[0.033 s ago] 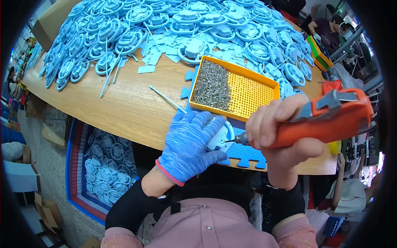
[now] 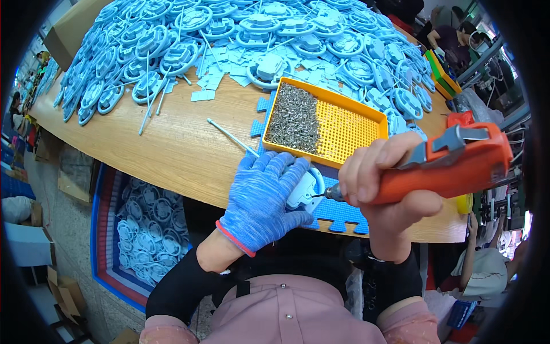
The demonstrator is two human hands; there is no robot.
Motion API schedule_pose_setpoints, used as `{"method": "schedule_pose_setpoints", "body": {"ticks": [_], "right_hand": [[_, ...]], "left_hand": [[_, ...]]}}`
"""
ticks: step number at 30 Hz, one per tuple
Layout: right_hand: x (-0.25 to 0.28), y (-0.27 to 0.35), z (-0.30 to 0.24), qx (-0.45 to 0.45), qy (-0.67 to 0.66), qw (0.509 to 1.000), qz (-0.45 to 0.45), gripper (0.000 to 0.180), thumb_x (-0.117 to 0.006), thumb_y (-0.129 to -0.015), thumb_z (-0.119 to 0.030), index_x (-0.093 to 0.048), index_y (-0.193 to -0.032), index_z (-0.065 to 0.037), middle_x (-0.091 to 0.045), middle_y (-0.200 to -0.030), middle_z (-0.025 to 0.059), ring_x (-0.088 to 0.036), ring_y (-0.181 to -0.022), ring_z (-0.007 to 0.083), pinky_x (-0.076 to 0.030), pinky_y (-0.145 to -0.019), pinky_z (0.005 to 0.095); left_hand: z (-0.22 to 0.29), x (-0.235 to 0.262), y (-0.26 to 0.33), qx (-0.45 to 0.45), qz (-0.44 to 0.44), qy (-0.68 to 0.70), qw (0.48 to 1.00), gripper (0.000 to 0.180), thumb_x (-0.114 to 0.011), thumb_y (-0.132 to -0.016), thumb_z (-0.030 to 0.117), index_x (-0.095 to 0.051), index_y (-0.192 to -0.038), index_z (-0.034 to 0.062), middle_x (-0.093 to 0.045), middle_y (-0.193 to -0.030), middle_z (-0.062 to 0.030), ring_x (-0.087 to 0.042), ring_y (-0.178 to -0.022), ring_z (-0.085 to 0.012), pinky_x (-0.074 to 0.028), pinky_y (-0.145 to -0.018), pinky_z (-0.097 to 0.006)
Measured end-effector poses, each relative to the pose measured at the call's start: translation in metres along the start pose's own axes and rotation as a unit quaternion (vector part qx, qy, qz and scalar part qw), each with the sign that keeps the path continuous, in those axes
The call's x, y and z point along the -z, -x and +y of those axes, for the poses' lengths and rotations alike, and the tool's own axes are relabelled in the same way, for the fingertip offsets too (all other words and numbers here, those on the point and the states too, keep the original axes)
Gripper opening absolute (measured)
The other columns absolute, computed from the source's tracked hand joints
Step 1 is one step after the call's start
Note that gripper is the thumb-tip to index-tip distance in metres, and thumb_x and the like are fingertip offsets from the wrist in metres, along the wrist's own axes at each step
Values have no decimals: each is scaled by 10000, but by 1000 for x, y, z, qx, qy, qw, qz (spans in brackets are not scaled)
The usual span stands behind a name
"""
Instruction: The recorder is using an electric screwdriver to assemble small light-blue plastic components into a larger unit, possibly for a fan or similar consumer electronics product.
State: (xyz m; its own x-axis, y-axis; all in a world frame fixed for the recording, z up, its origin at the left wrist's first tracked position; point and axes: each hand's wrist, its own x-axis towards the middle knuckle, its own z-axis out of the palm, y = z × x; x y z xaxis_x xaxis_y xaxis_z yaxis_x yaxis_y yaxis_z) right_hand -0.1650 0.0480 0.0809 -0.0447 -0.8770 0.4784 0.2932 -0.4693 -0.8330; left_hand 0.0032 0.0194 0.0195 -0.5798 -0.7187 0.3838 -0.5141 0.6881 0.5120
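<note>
Left hand (image 2: 264, 198), in a blue knit glove, lies flat with fingers spread over one light blue plastic part (image 2: 302, 190), pressing it onto a blue foam mat (image 2: 338, 213) at the near table edge; only the part's right end shows past the fingertips. Right hand (image 2: 381, 180), bare, is wrapped tightly around one orange power screwdriver (image 2: 452, 163), fingers closed about the body; the bit tip meets the exposed end of the part, just right of the gloved fingers. One yellow tray (image 2: 349, 129) sits directly behind the hands on the wooden table (image 2: 172, 149): its left half holds a heap of small metal screws (image 2: 293, 119), too many to count, and its right half is bare gridded floor. Behind the tray, a large pile of blue plastic parts (image 2: 229, 34) covers the far table, too many to count, with thin blue sticks and small flat blue pieces mixed in. One loose stick (image 2: 229, 136) lies alone on the table, left of the tray. Below the table edge, at left, a bin (image 2: 109, 229) on the floor holds more blue parts.
</note>
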Motion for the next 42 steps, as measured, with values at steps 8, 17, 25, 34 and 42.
{"method": "schedule_pose_setpoints", "body": {"ticks": [8,17,25,34,42], "right_hand": [[2,6,9,-28,43,999,2,673,-585,-730,-706,-454,-935,-79,-475,-581,5,-493,-487,132,-443,-492,287],[2,-1,12,-44,70,995,-58,629,-621,-736,-665,-431,-916,-93,-474,-599,3,-491,-503,130,-430,-498,278],[-5,1,19,-81,-31,996,6,621,-799,-687,-505,-538,-949,-7,-554,-636,43,-559,-572,144,-447,-516,254],[63,-34,-7,51,54,995,66,590,-578,-815,-634,-491,-992,-78,-463,-662,-6,-431,-541,101,-376,-531,256],[86,-35,19,10,44,993,109,661,-713,-730,-599,-486,-990,-35,-528,-636,46,-526,-547,148,-440,-501,261]], "left_hand": [[-8,-17,4,-7,-7,-19,1000,717,-787,-606,464,-605,-1152,36,-581,-1151,-144,-525,-1110,-346,-344,-993,-485],[-11,-15,-9,-19,-33,-82,996,668,-776,-598,495,-616,-1147,151,-575,-1119,-96,-516,-1089,-312,-264,-1020,-537],[-17,7,-19,-60,-57,-51,995,521,-730,-657,497,-658,-1016,128,-585,-979,-122,-557,-924,-332,-440,-804,-424],[-39,131,54,74,-141,-203,966,705,-825,-522,451,-622,-1097,97,-561,-1074,-173,-546,-971,-376,-433,-842,-469],[-134,59,-114,-83,-86,-178,977,718,-769,-705,262,-471,-1346,135,-483,-1300,-164,-487,-1173,-356,-411,-984,-412]]}}
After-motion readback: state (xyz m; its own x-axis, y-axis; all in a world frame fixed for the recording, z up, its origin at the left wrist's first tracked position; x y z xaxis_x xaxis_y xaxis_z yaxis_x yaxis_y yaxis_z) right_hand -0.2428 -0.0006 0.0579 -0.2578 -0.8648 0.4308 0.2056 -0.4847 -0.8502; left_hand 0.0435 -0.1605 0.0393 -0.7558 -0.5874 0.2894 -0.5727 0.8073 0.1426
